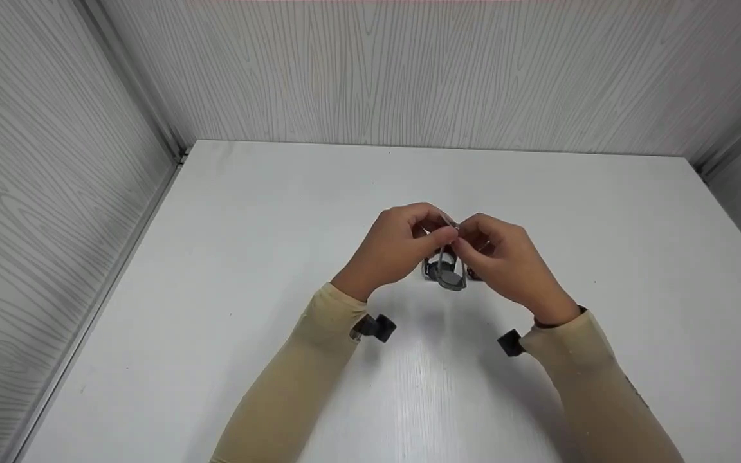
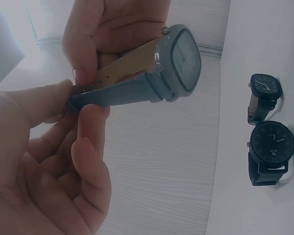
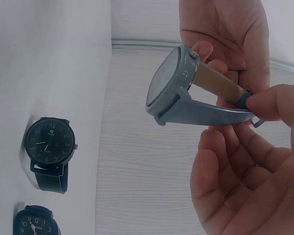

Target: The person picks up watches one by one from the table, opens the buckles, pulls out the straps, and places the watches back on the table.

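Note:
A grey-blue wristwatch [image 1: 451, 280] with a rounded-square case and a tan strap lining is held up over the white table. Its strap makes a loop, and the case hangs on the side toward the person. My left hand [image 1: 402, 243] pinches the strap ends near the buckle between thumb and fingers. Meeting it there, my right hand [image 1: 505, 257] pinches the strap too, its thumb close to the left one. The wrist views show the case [image 2: 187, 62] standing away from both hands. Fingers partly cover the buckle [image 3: 256, 122].
Two dark watches stand on the table beyond the hands: a round-faced black watch [image 3: 50, 142] and a smaller squarish watch [image 2: 265, 87] beside it. Wood-grain panels [image 1: 370, 71] enclose the white tabletop [image 1: 267, 212] at the back and sides.

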